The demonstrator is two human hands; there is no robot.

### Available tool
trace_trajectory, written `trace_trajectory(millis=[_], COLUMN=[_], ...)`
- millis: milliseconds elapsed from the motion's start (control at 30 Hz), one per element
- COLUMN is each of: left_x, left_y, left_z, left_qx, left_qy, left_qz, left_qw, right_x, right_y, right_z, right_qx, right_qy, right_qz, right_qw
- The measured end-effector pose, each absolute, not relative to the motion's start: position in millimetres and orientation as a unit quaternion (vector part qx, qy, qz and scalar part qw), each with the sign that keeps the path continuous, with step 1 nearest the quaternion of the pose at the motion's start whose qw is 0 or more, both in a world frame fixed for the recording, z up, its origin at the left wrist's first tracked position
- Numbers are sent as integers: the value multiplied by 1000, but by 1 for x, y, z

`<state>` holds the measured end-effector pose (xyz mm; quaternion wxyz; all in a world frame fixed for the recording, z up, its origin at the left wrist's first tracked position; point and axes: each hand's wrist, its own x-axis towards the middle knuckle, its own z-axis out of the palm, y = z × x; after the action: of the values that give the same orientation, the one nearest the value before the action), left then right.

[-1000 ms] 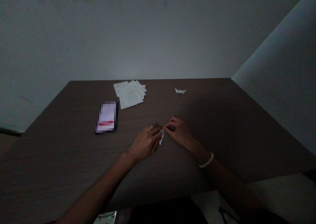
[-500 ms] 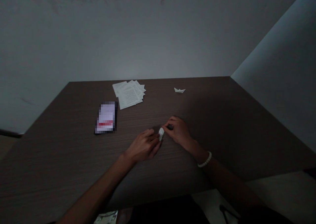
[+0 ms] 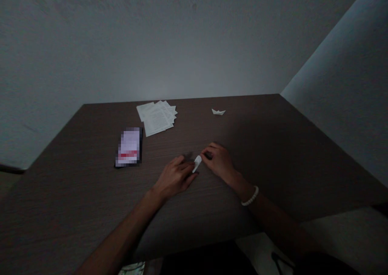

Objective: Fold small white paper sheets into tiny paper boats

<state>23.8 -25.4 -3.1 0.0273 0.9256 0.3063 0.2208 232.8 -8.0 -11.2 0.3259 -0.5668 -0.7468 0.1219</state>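
The right hand (image 3: 220,160) has its grip nearly closed, fingertips pinched at the upper end of a narrow folded white paper strip (image 3: 197,163), which stands tilted just above the bench; the left hand (image 3: 174,178) lies with loosely curled fingers just beside the strip's lower end, and I cannot tell whether they touch it; a white beaded bracelet (image 3: 250,196) circles the right wrist; farther off on the dark brown wood-grain bench (image 3: 257,145) sit a small white paper boat (image 3: 218,112), a loose stack of printed white sheets (image 3: 156,118) and a flat black rectangular device (image 3: 128,147), its light face blurred.
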Motion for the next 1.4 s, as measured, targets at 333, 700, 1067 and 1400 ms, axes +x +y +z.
trace_trajectory(millis=[333, 700, 1067, 1400], left_x=[25, 24, 28, 26], left_y=[-22, -25, -31, -26], left_z=[-4, 6, 16, 10], left_qx=[912, 924, 926, 913], left_qy=[341, 351, 351, 376], left_qz=[225, 153, 140, 156], left_qw=[48, 11, -3, -18], right_x=[243, 239, 234, 227], right_y=[-8, -18, -19, -20], right_z=[-10, 0, 2, 2], right_qx=[-399, -453, -483, -508], right_qy=[-877, -868, -852, -828], right_qz=[79, 54, 40, 32], right_qw=[258, 199, 196, 235])
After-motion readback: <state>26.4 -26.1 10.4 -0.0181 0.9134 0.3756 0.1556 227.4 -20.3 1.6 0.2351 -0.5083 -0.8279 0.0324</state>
